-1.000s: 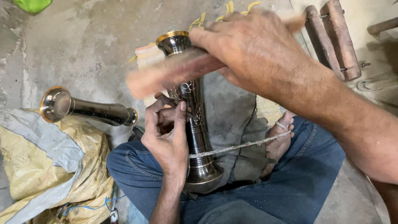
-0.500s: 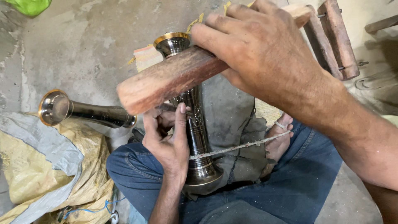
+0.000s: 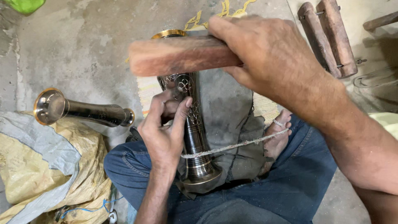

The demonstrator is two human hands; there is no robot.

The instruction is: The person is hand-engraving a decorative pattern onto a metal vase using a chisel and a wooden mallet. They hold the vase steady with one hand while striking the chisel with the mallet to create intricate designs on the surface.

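The right hand (image 3: 273, 62) is clenched around one end of a reddish-brown rectangular wooden block (image 3: 182, 54), which juts out level to the left, over the gold-rimmed top of the tall dark engraved metal vase (image 3: 191, 120). The left hand (image 3: 163, 132) has its fingers and thumb curled about the vase's narrow middle, just under the cut floral pattern, steadying it.

The vase stands propped between the person's legs in blue jeans (image 3: 265, 195), its flared foot down in the lap. A pale twisted cord (image 3: 236, 146) is wrapped round its lower neck and runs off to the bare foot (image 3: 277, 137).

The vase looks rigid and fairly heavy, with a polished skin that is probably slippery; the slim waist where the left hand sits seems the surest hold. The block looks stiff, light and rough enough to hold easily.

Further out, a second similar metal vase (image 3: 78, 111) lies on its side on the concrete floor (image 3: 83, 49), beside a crumpled yellow sack (image 3: 45, 166). Two wooden bars (image 3: 329, 37) lie at upper right.
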